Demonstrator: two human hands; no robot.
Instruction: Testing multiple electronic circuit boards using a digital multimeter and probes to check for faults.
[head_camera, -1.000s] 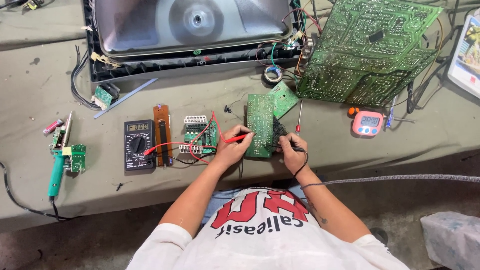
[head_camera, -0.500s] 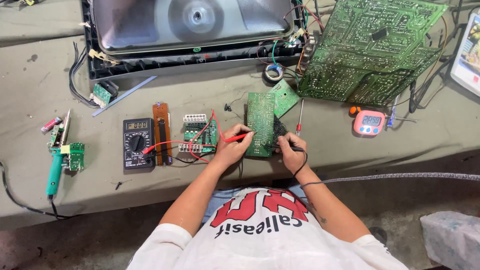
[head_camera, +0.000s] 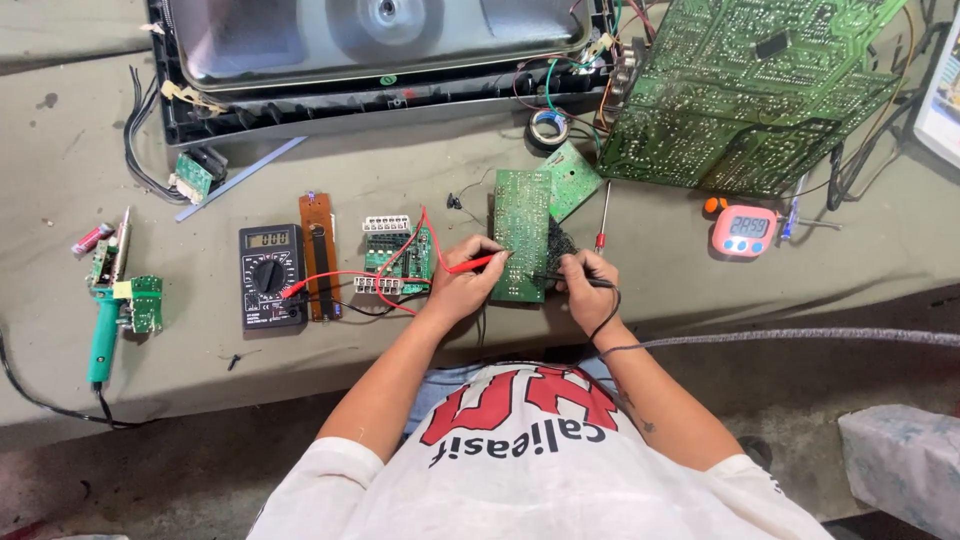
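A narrow green circuit board (head_camera: 522, 225) lies upright on the grey workbench in front of me. My left hand (head_camera: 463, 283) pinches a red test probe (head_camera: 478, 264) whose tip touches the board's left edge. My right hand (head_camera: 590, 288) grips a black test probe (head_camera: 560, 279) against the board's lower right part. Red and black leads run left to a black multimeter (head_camera: 270, 275) with a dial and a small display.
A small green board with white terminals (head_camera: 395, 255) and a brown strip board (head_camera: 317, 255) lie beside the meter. A green soldering iron (head_camera: 102, 325) rests far left. A large green board (head_camera: 755, 90), a pink timer (head_camera: 745, 229), a red-handled screwdriver (head_camera: 602, 220) and an opened appliance casing (head_camera: 380, 50) sit behind.
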